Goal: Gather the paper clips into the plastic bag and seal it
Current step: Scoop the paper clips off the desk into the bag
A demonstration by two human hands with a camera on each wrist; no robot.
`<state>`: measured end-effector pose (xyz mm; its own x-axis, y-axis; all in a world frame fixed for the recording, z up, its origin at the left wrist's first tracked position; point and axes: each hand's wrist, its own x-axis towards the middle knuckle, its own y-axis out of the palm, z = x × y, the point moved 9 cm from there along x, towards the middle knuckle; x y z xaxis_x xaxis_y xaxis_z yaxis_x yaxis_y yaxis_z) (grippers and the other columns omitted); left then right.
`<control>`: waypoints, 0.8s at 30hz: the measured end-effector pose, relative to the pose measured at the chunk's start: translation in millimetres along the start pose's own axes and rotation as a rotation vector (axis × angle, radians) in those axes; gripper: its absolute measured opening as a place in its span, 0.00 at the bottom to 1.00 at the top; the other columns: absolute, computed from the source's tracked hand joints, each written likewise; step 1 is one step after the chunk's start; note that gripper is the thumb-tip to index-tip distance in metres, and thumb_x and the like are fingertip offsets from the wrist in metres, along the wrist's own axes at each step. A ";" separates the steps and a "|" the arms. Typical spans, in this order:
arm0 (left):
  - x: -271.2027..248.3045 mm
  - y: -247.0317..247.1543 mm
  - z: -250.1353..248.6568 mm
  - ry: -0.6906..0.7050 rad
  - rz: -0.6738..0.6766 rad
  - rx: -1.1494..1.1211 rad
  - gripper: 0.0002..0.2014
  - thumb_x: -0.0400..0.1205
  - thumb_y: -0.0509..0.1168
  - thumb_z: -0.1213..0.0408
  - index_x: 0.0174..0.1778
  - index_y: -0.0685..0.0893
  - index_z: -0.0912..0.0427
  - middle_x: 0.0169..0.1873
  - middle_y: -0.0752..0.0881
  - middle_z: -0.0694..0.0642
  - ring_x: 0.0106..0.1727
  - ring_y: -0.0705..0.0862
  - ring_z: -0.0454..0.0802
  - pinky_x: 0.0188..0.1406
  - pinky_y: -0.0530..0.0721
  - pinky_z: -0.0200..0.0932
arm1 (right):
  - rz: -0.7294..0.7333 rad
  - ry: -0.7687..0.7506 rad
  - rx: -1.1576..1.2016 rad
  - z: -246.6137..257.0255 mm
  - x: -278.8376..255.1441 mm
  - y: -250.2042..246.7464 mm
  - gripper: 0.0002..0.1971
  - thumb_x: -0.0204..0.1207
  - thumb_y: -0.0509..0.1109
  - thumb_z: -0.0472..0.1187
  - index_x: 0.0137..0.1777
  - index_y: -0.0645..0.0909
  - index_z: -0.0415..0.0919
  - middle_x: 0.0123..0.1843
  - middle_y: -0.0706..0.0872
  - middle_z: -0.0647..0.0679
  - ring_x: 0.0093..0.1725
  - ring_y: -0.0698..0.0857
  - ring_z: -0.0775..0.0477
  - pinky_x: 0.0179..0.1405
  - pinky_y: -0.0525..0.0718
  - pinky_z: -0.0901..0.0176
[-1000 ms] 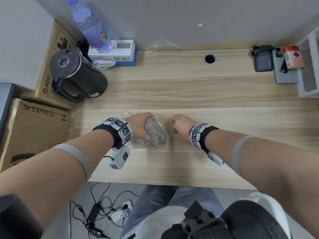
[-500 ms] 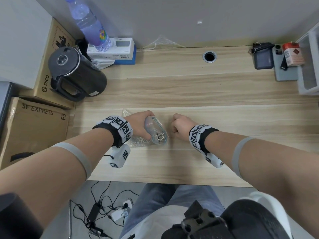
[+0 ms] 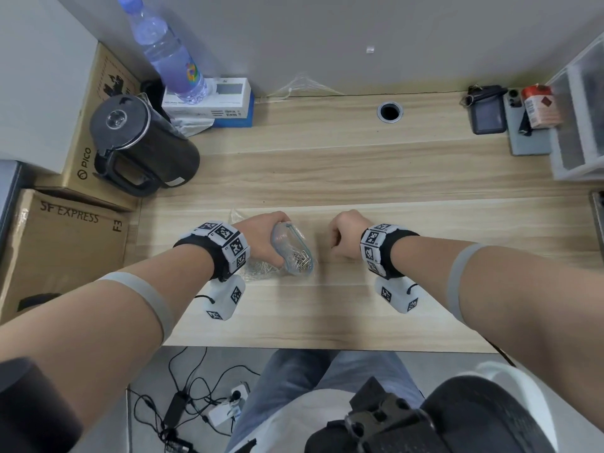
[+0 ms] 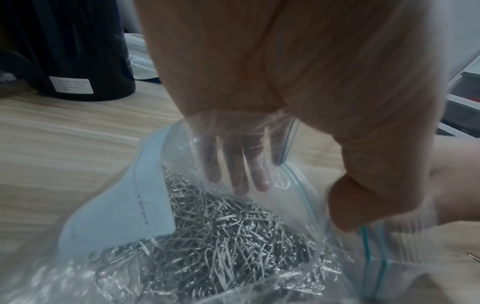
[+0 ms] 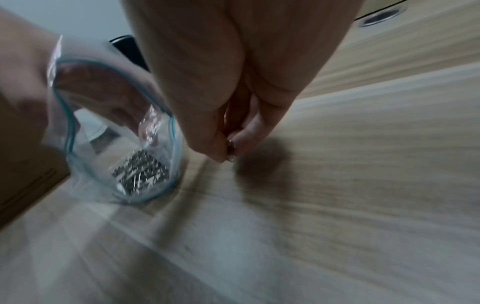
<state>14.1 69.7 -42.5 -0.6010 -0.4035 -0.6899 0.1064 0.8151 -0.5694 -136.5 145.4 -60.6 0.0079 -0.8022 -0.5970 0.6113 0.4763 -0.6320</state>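
Observation:
A clear plastic zip bag (image 3: pixel 292 251) with a blue seal strip lies on the wooden desk (image 3: pixel 359 178), its mouth held wide toward the right. My left hand (image 3: pixel 261 240) grips the bag at its mouth; the fingers (image 4: pixel 239 174) show through the plastic. A heap of silver paper clips (image 4: pixel 221 236) fills the bag's bottom. To the right of the mouth, my right hand (image 3: pixel 343 235) is curled and pinches a small silver paper clip (image 5: pixel 230 151) between thumb and fingertips, just above the desk. In the right wrist view, the bag mouth (image 5: pixel 119 131) gapes beside that hand.
A black kettle (image 3: pixel 137 148) stands at the back left beside cardboard boxes (image 3: pixel 58 250). A water bottle (image 3: pixel 163 50) and white box (image 3: pixel 212 98) sit behind it. Phones and a red pack (image 3: pixel 539 106) lie back right, by a white drawer unit (image 3: pixel 581 125). A cable hole (image 3: pixel 389 111) is mid-back.
My right hand has drifted slightly right, away from the bag mouth. My left hand and the bag have stayed in place.

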 end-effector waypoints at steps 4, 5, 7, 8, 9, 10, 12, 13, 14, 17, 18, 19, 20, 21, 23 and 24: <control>-1.6 -2.6 -7.4 -0.007 -0.003 0.002 0.41 0.57 0.80 0.52 0.67 0.74 0.45 0.51 0.85 0.46 0.51 0.86 0.47 0.51 0.89 0.49 | -0.071 0.014 0.246 6.6 -2.7 -16.0 0.08 0.64 0.78 0.35 0.30 0.86 0.48 0.35 0.90 0.53 0.40 0.90 0.48 0.42 0.90 0.57; -1.4 -3.6 -9.5 -0.003 -0.007 -0.001 0.40 0.56 0.79 0.52 0.66 0.74 0.44 0.50 0.85 0.46 0.50 0.86 0.47 0.48 0.88 0.47 | -0.078 0.001 0.308 12.5 -3.1 -17.5 0.08 0.63 0.78 0.34 0.30 0.86 0.48 0.35 0.90 0.54 0.39 0.90 0.50 0.43 0.90 0.58; -0.7 -6.5 -13.4 0.002 -0.003 -0.003 0.38 0.58 0.80 0.54 0.65 0.74 0.45 0.47 0.84 0.45 0.46 0.86 0.45 0.40 0.84 0.41 | -0.070 -0.043 0.389 28.4 -3.8 -18.4 0.07 0.63 0.81 0.34 0.33 0.87 0.46 0.35 0.89 0.54 0.36 0.87 0.53 0.42 0.88 0.61; -0.5 -7.9 -15.9 0.005 0.002 -0.007 0.38 0.58 0.80 0.54 0.65 0.74 0.45 0.47 0.84 0.45 0.44 0.85 0.44 0.37 0.83 0.40 | -0.062 -0.055 0.418 35.4 -4.0 -18.0 0.07 0.63 0.82 0.34 0.35 0.88 0.44 0.34 0.89 0.54 0.35 0.86 0.55 0.40 0.86 0.63; -0.5 -9.6 -18.5 0.007 0.006 -0.012 0.40 0.57 0.80 0.52 0.65 0.73 0.45 0.47 0.84 0.45 0.44 0.86 0.44 0.37 0.84 0.40 | -0.057 -0.060 0.446 40.9 -4.0 -17.2 0.06 0.62 0.83 0.34 0.36 0.88 0.43 0.33 0.88 0.55 0.34 0.85 0.56 0.38 0.85 0.65; -0.3 -11.3 -20.2 0.006 0.009 -0.015 0.41 0.55 0.79 0.50 0.66 0.73 0.45 0.48 0.85 0.46 0.44 0.86 0.45 0.39 0.86 0.42 | -0.055 -0.055 0.477 44.8 -4.0 -16.8 0.07 0.62 0.83 0.35 0.37 0.89 0.43 0.33 0.88 0.55 0.33 0.85 0.56 0.38 0.85 0.64; -1.4 -14.2 -23.4 0.008 0.011 -0.005 0.45 0.52 0.78 0.47 0.68 0.72 0.45 0.49 0.85 0.47 0.46 0.87 0.47 0.44 0.89 0.46 | -0.054 -0.036 0.532 46.6 -5.4 -17.8 0.07 0.64 0.84 0.38 0.41 0.90 0.42 0.36 0.90 0.52 0.35 0.86 0.55 0.42 0.87 0.63; -2.2 -15.6 -24.3 0.006 0.010 0.001 0.46 0.53 0.79 0.47 0.69 0.71 0.46 0.49 0.85 0.48 0.47 0.88 0.48 0.46 0.90 0.48 | -0.059 -0.021 0.547 43.6 -6.4 -19.5 0.07 0.65 0.83 0.39 0.42 0.91 0.42 0.38 0.91 0.50 0.36 0.86 0.55 0.43 0.87 0.63; -2.5 -16.6 -24.7 0.006 0.007 0.000 0.46 0.55 0.79 0.49 0.71 0.71 0.47 0.50 0.85 0.49 0.47 0.88 0.49 0.46 0.90 0.50 | -0.068 -0.004 0.552 39.2 -7.9 -21.7 0.06 0.67 0.82 0.39 0.43 0.91 0.42 0.38 0.91 0.49 0.37 0.87 0.54 0.43 0.87 0.63; -3.4 -20.4 -23.8 0.003 -0.019 0.015 0.46 0.59 0.80 0.53 0.74 0.68 0.48 0.50 0.84 0.51 0.48 0.86 0.51 0.45 0.87 0.47 | -0.127 0.035 0.360 17.8 -11.7 -33.7 0.02 0.72 0.75 0.42 0.40 0.88 0.45 0.34 0.88 0.53 0.38 0.87 0.50 0.37 0.82 0.65; -3.7 -21.5 -23.8 0.000 -0.026 0.013 0.47 0.60 0.80 0.53 0.75 0.67 0.49 0.50 0.84 0.51 0.47 0.86 0.51 0.44 0.86 0.45 | -0.143 0.069 0.277 9.3 -13.1 -37.1 0.03 0.72 0.73 0.44 0.40 0.87 0.46 0.35 0.87 0.53 0.40 0.87 0.48 0.37 0.81 0.64; -4.5 -23.3 -25.3 -0.005 -0.031 0.009 0.47 0.60 0.80 0.54 0.76 0.67 0.49 0.50 0.84 0.51 0.47 0.86 0.51 0.44 0.85 0.44 | -0.145 0.125 0.239 -1.1 -12.7 -37.2 0.06 0.72 0.73 0.47 0.43 0.86 0.45 0.38 0.88 0.52 0.43 0.88 0.45 0.39 0.83 0.61; -5.4 -26.0 -28.4 -0.001 -0.041 0.005 0.48 0.61 0.81 0.54 0.77 0.66 0.49 0.51 0.83 0.52 0.48 0.86 0.52 0.45 0.85 0.45 | -0.131 0.182 0.237 -9.8 -13.1 -36.4 0.10 0.72 0.72 0.50 0.45 0.86 0.43 0.40 0.89 0.49 0.44 0.89 0.43 0.42 0.87 0.56; -6.0 -29.7 -32.5 0.002 -0.057 0.003 0.48 0.61 0.80 0.54 0.77 0.66 0.49 0.53 0.83 0.52 0.49 0.85 0.52 0.47 0.85 0.46 | -0.091 0.236 0.271 -16.9 -12.5 -31.8 0.14 0.72 0.72 0.52 0.46 0.87 0.41 0.41 0.91 0.46 0.43 0.91 0.42 0.44 0.90 0.51; -6.0 -40.5 -43.1 0.022 -0.111 -0.004 0.48 0.59 0.79 0.52 0.77 0.67 0.50 0.55 0.84 0.54 0.51 0.86 0.53 0.51 0.87 0.49 | 0.027 0.299 0.432 -19.5 -15.4 -19.5 0.20 0.72 0.73 0.54 0.47 0.87 0.35 0.39 0.93 0.40 0.40 0.93 0.41 0.46 0.92 0.45; -5.8 -46.1 -49.4 0.034 -0.141 -0.012 0.48 0.58 0.78 0.52 0.77 0.67 0.50 0.55 0.84 0.54 0.51 0.86 0.54 0.52 0.87 0.49 | 0.072 0.316 0.530 -18.4 -18.3 -15.3 0.20 0.73 0.74 0.53 0.48 0.87 0.33 0.40 0.93 0.38 0.41 0.94 0.41 0.46 0.93 0.44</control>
<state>-26.5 55.0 9.9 -0.6359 -0.5005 -0.5875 0.0093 0.7562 -0.6542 -160.6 159.4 -49.2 -0.1215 -0.5911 -0.7974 0.9283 0.2168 -0.3022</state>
